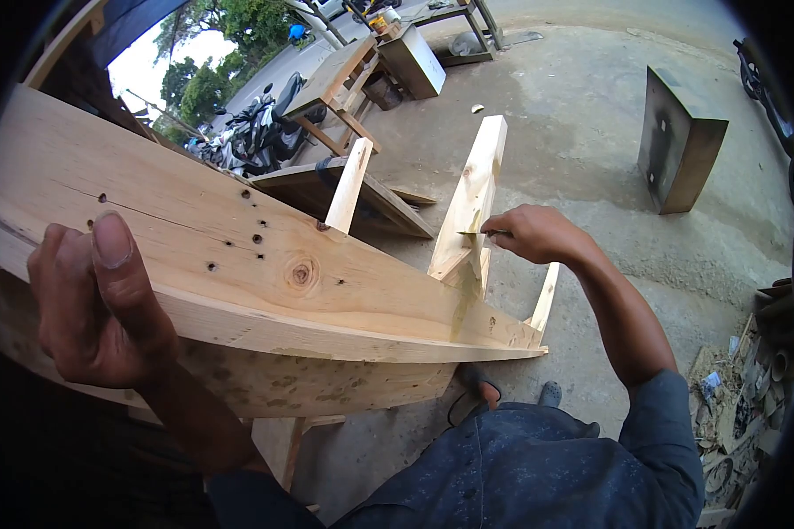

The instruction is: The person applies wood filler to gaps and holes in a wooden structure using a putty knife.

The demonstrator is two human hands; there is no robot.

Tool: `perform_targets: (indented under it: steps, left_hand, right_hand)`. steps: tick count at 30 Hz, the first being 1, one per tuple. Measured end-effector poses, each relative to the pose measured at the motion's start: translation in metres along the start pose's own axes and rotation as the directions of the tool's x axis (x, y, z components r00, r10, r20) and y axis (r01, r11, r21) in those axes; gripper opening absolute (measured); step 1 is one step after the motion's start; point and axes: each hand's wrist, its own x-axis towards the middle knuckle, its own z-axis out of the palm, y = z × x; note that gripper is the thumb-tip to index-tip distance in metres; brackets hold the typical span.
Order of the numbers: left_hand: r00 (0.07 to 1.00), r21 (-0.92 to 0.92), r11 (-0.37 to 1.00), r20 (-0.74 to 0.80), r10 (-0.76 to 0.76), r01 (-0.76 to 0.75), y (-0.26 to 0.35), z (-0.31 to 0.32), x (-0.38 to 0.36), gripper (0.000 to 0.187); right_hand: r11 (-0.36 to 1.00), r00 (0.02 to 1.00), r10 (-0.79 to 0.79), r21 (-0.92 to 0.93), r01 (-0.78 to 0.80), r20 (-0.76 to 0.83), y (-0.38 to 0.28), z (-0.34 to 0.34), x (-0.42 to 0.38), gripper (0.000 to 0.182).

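My right hand (538, 234) is closed around a small putty knife (470, 233). Its thin blade touches or hovers just over an upright pale wooden leg (473, 185), where a greenish-yellow smear shows. More of that smear runs down the wide pine board (265, 238), which has a knot, a crack and several dark holes. Close to the camera, my left hand (106, 309) is raised in front of the board's left part, fingers curled and thumb up. Whatever lies inside those fingers is hidden.
Other wooden legs (351, 185) stick out from the board. Beyond are a wooden bench (331, 75), parked motorcycles (256, 132) and a box-like panel (679, 145) on the concrete floor (573, 115). Scrap (723, 397) lies piled at right. My feet stand below the board.
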Motion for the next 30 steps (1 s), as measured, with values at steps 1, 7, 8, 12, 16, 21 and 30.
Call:
perform_targets:
  steps: [1,7,8,12,16,21,30]
  left_hand:
    - [1.0,0.001,1.0,-0.002,0.003,-0.003,0.0,0.0,0.0,0.017]
    - [0.999,-0.003,1.0,-0.048,-0.001,0.001,0.005,0.007,0.002,0.017]
    - [0.997,-0.01,1.0,-0.078,-0.008,0.007,0.006,0.008,0.002,0.017]
    - [0.998,-0.015,0.999,-0.044,0.037,-0.038,0.002,0.0,0.004,0.017]
    - [0.999,0.064,0.998,0.044,-0.008,0.005,0.006,-0.001,0.006,0.016]
    - [0.997,0.009,0.999,-0.069,0.037,-0.037,-0.001,0.008,0.007,0.023]
    - [0.999,0.042,0.998,-0.027,0.043,-0.042,0.0,0.001,0.009,0.021]
  right_hand:
    - [1.0,0.998,0.027,-0.007,-0.027,-0.055,0.004,0.001,0.003,0.033]
    - [0.997,0.985,0.076,0.003,-0.076,-0.153,0.01,0.008,0.012,0.033]
    - [0.999,0.991,0.044,-0.009,-0.046,-0.128,0.005,0.009,0.008,0.033]
    - [0.997,0.997,-0.078,-0.002,0.078,0.005,-0.009,0.006,0.002,0.034]
    - [0.824,0.985,-0.143,0.539,0.175,-0.101,-0.037,-0.01,-0.002,0.034]
    - [0.646,0.632,-0.497,0.233,0.727,-0.595,-0.086,-0.016,-0.008,0.048]
    - [0.575,0.308,-0.656,-0.192,0.795,-0.689,-0.138,-0.043,0.013,0.05]
